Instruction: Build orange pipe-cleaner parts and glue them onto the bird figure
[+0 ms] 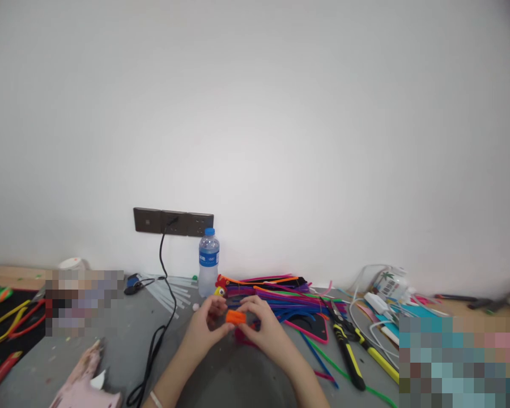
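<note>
Nearest me, a pink glue gun (87, 382) lies on the grey table (233, 379), well to the left of the orange piece, its black cord (157, 340) running back toward the wall

My left hand (206, 328) and right hand (266, 328) meet over the table, both pinching the orange piece (236, 317), a small fuzzy coil, between thumb and fingertips; gripped from either end, probably so it can be turned or tightened. The other fingers curl in; I cannot tell how tightly they press

Just right of the orange piece lie a yellow-handled cutter (348, 354) and scissors (332, 310), within reach of the right hand, likely for trimming

Behind the orange piece, a pile of coloured pipe cleaners (276, 292) is fanned out flat, so colours can be picked singly

Behind and slightly left of it stands a water bottle (208, 262), upright, cap on, near the wall

Above that, the socket strip (173, 221) takes the cord's plug
</note>
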A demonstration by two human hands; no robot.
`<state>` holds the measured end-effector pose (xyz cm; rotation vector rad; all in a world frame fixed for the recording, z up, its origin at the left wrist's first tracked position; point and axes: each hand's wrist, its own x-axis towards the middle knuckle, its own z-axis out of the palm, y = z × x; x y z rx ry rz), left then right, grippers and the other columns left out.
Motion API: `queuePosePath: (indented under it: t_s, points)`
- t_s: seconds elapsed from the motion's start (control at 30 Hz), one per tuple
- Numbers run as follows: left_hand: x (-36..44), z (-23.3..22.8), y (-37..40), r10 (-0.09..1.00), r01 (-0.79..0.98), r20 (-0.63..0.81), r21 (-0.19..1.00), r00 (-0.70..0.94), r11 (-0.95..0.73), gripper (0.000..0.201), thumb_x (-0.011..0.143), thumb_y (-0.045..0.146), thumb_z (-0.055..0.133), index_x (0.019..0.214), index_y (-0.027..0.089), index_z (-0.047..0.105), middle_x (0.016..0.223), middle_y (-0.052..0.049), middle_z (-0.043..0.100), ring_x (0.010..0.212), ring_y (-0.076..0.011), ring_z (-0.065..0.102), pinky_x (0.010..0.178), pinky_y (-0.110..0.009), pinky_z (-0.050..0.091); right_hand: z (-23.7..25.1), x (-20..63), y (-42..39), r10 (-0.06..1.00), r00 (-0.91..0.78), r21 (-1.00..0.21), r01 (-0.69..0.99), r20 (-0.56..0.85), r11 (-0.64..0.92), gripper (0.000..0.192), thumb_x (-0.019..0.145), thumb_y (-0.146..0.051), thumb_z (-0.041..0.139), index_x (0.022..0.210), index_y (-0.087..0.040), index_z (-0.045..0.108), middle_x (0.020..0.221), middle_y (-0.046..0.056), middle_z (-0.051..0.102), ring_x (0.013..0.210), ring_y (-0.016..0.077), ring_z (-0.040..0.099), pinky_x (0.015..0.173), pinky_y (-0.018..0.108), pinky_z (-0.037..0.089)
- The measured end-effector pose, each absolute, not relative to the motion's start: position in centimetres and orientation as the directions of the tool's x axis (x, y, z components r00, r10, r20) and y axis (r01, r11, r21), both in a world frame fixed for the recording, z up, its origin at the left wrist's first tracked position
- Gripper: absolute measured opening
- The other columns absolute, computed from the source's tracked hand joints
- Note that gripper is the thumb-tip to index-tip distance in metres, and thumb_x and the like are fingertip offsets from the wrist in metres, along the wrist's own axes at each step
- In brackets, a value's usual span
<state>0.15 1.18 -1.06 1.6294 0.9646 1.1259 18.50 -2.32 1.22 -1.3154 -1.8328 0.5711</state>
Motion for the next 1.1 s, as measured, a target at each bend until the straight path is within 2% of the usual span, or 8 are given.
queuePosePath:
  t_s: [0.13, 0.23, 0.33, 0.5, 0.77, 0.9, 1.0, 1.1]
  points:
    - [-0.2, -0.8, 0.8, 0.854, 0.276, 0.309, 0.852, 0.418, -0.444, 0.038, 0.064, 0.015, 0.075, 0.1, 0.022, 0.064, 0.105, -0.007, 0.066, 0.098, -0.026, 0.059, 0.082, -0.034, 0.046, 0.7, 18.5, -2.6, 0.953, -0.225, -0.712, 0.635, 0.203, 0.301, 0.026, 0.068, -0.006, 0.061, 0.083, -0.026, 0.069, 0.113, 0.005, 0.061, 0.107, 0.026, 0.055, 0.091, 0.041, 0.044]
    - [-0.1, -1.0, 0.5, 0.818, 0.318, 0.314, 0.808, 0.482, -0.497, 0.042, 0.061, 0.01, 0.074, 0.1, 0.022, 0.065, 0.108, -0.007, 0.065, 0.104, -0.0274, 0.057, 0.092, -0.039, 0.044, 0.7, 18.1, -2.5, 0.941, -0.235, -0.671, 0.659, 0.245, 0.339, 0.031, 0.065, -0.003, 0.058, 0.083, -0.026, 0.068, 0.113, 0.004, 0.061, 0.112, 0.0257, 0.052, 0.096, 0.042, 0.039]
    - [0.0, -1.3, 0.6, 0.822, 0.326, 0.337, 0.797, 0.46, -0.509, 0.054, 0.06, 0.008, 0.073, 0.111, 0.023, 0.061, 0.115, -0.009, 0.063, 0.109, -0.0288, 0.055, 0.096, -0.042, 0.042, 1.0, 18.0, -2.4, 0.921, -0.221, -0.667, 0.637, 0.321, 0.386, 0.03, 0.066, -0.004, 0.057, 0.087, -0.025, 0.065, 0.116, 0.005, 0.059, 0.116, 0.0256, 0.05, 0.099, 0.043, 0.036]
    - [0.1, -1.1, 0.8, 0.791, 0.289, 0.449, 0.759, 0.415, -0.583, 0.035, 0.066, 0.006, 0.065, 0.096, 0.023, 0.065, 0.107, -0.008, 0.065, 0.106, -0.0282, 0.057, 0.094, -0.043, 0.044, 1.8, 17.9, -2.9, 0.884, -0.207, -0.689, 0.562, 0.419, 0.458, 0.029, 0.07, -0.007, 0.056, 0.092, -0.025, 0.058, 0.123, 0.007, 0.054, 0.121, 0.0262, 0.047, 0.101, 0.044, 0.035]
    - [0.2, -0.2, 0.3, 0.778, 0.33, 0.518, 0.709, 0.356, -0.623, 0.025, 0.067, 0.004, 0.061, 0.083, 0.023, 0.065, 0.105, -0.007, 0.066, 0.103, -0.0273, 0.06, 0.089, -0.04, 0.047, 1.9, 17.6, -3.2, 0.872, -0.217, -0.683, 0.549, 0.44, 0.481, 0.027, 0.07, -0.007, 0.059, 0.09, -0.025, 0.056, 0.122, 0.007, 0.053, 0.122, 0.0271, 0.046, 0.101, 0.044, 0.037]
    - [0.2, 0.0, 0.2, 0.763, 0.312, 0.547, 0.7, 0.345, -0.643, 0.026, 0.065, 0.003, 0.063, 0.081, 0.023, 0.066, 0.104, -0.007, 0.067, 0.102, -0.0271, 0.061, 0.089, -0.039, 0.047, 2.3, 17.6, -3.2, 0.872, -0.201, -0.716, 0.505, 0.446, 0.482, 0.031, 0.072, -0.011, 0.065, 0.098, -0.026, 0.058, 0.127, 0.007, 0.051, 0.126, 0.0268, 0.043, 0.105, 0.044, 0.034]
    - [0.0, 0.1, 0.2, 0.748, 0.24, 0.575, 0.715, 0.332, -0.656, 0.024, 0.067, 0.007, 0.065, 0.086, 0.022, 0.068, 0.105, -0.009, 0.069, 0.101, -0.0273, 0.062, 0.086, -0.038, 0.049, 2.8, 17.7, -3.1, 0.867, -0.181, -0.758, 0.424, 0.465, 0.496, 0.042, 0.072, -0.02, 0.073, 0.11, -0.026, 0.057, 0.135, 0.009, 0.047, 0.131, 0.0273, 0.039, 0.108, 0.044, 0.032]
    - [-0.1, 0.1, 0.3, 0.753, 0.164, 0.582, 0.747, 0.307, -0.645, 0.025, 0.069, 0.008, 0.063, 0.089, 0.021, 0.069, 0.108, -0.011, 0.07, 0.103, -0.0276, 0.062, 0.081, -0.036, 0.05, 3.2, 17.7, -3.1, 0.861, -0.168, -0.794, 0.335, 0.479, 0.507, 0.045, 0.071, -0.025, 0.077, 0.112, -0.026, 0.058, 0.137, 0.011, 0.047, 0.132, 0.0283, 0.039, 0.108, 0.045, 0.032]
